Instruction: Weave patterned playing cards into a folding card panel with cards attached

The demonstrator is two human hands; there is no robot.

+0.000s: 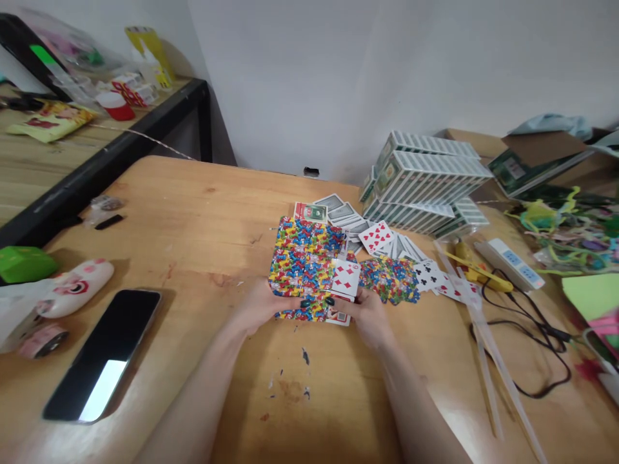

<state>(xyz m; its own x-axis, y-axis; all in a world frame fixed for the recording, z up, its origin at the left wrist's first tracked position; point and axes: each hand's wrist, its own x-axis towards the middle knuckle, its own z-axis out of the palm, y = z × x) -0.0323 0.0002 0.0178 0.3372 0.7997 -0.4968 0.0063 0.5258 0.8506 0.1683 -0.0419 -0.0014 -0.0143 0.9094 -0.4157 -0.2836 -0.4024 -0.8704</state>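
We hold the patterned cards (304, 254) above the near-middle part of the tabletop (193, 225), with our left hand (261, 305) and right hand (371, 317) at their near edge. Our left grip is clamped on the left side of the patterned cards, our right grip on the right side, both thumbs on top and pointing inward; we cannot see most of the fingers beneath. The six of diamonds (345, 278) faces up at the right of the bundle. Just beyond it we see grey-backed cards (347, 214) fanned out, a hearts card (376, 238) face up among them. More colourful cards (391, 278) lie to the right. Stacked card boxes (430, 178) stand far right, a power strip (515, 264) nearer, and a phone (102, 356) near left.
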